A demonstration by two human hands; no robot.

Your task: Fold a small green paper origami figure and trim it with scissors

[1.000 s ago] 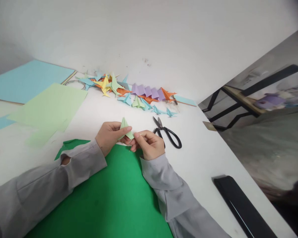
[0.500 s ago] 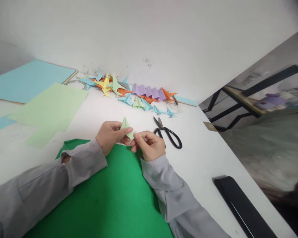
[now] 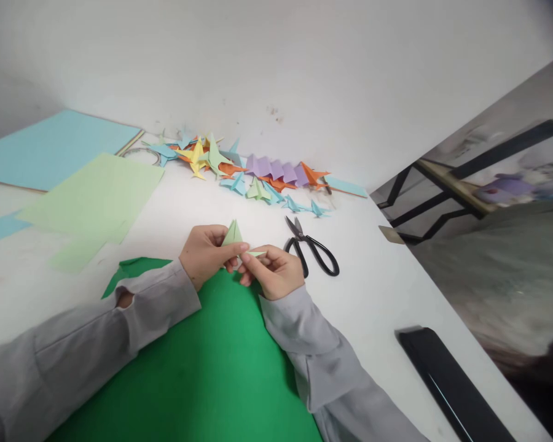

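A small folded piece of light green origami paper (image 3: 233, 234) is held between both hands above the table. My left hand (image 3: 207, 250) pinches it, thumb on the near side, with its pointed tip standing up past the fingers. With thumb and fingertips my right hand (image 3: 273, 268) grips a narrow point of the same paper, which sticks out sideways over the fingers. Both thumbs nearly meet at the fold. Just right of my right hand lie black-handled scissors (image 3: 311, 243), blades partly spread. Beneath the forearms is a green cloth (image 3: 212, 362).
Folded paper cranes (image 3: 216, 159) in several colours lie along the wall, beside a pleated purple paper strip (image 3: 273, 169). Light green sheets (image 3: 96, 196) and a blue sheet (image 3: 55, 150) lie at left. A long black object (image 3: 451, 380) rests near the right table edge.
My right hand has shifted slightly left, its thumb now closer to the left thumb. The paper's side point now sticks out to the right over the right fingers.
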